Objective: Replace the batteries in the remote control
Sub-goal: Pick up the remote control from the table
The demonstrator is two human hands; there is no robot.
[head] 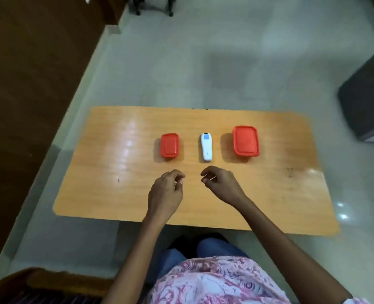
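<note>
remote control (206, 147) white, lengthwise, screen far end

Wooden table (115, 172) bears small red box (170, 145), remote (206, 147), larger red box (245, 140).

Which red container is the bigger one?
The lidded red container right of the white remote; the one on the left is clearly smaller.
</note>
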